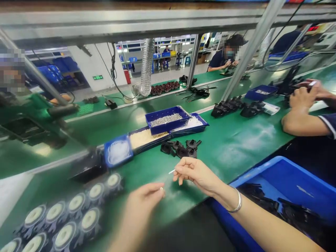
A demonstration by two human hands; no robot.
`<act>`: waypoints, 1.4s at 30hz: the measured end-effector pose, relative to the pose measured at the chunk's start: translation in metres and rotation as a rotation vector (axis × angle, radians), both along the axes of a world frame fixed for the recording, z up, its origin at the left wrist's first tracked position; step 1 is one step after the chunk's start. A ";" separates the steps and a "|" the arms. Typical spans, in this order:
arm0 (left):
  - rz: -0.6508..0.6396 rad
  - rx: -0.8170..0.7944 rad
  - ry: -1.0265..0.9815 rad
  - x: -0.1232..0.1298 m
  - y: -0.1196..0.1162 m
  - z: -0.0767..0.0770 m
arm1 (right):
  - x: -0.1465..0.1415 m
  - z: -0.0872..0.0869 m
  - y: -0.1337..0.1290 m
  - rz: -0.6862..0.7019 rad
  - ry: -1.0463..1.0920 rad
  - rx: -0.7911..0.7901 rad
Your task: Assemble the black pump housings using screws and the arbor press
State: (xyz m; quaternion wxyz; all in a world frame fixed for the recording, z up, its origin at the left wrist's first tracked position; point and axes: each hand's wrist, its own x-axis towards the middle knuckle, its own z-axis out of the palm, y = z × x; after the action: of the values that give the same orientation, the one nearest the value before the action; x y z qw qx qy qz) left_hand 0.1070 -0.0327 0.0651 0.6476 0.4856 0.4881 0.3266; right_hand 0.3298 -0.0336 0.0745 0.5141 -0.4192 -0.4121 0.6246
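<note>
Well, the right hand [195, 173] grips a thin white stick [172, 172] over the green bench [231, 140], and the left hand [144, 197] pinches what looks like a tiny pale bit [161, 189], so a loose pinch could let either one drop.

At eleven o'clock, a silvery flexible duct [147, 66] hangs near reddish parts [165, 88] clustered at twelve. A green sign [98, 77] marks a white wall [91, 59] at ten. Between one and two, loose black cables [201, 92] lie beside an upright metal post [194, 59], with a co-worker [216, 60] beyond. Another co-worker's forearm [306, 122] shows at three.
</note>
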 end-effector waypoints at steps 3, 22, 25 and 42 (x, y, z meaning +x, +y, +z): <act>-0.031 0.060 0.018 -0.004 0.001 -0.023 | -0.019 -0.005 -0.015 0.073 -0.038 0.031; -0.114 0.718 0.348 -0.013 -0.001 -0.023 | -0.049 -0.013 -0.036 -0.070 -0.678 0.524; -0.145 0.942 0.444 -0.016 0.001 -0.028 | -0.050 -0.016 -0.039 -0.072 -0.862 0.734; -0.189 0.677 0.362 -0.018 0.004 -0.027 | -0.047 -0.030 -0.033 -0.094 -0.636 0.811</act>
State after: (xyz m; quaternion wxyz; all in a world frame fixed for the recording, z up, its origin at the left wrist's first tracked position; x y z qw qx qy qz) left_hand 0.0894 -0.0286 0.0379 0.3816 0.7641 0.4123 0.3172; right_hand 0.2824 -0.0666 0.0449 0.5121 -0.3734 -0.7377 0.2328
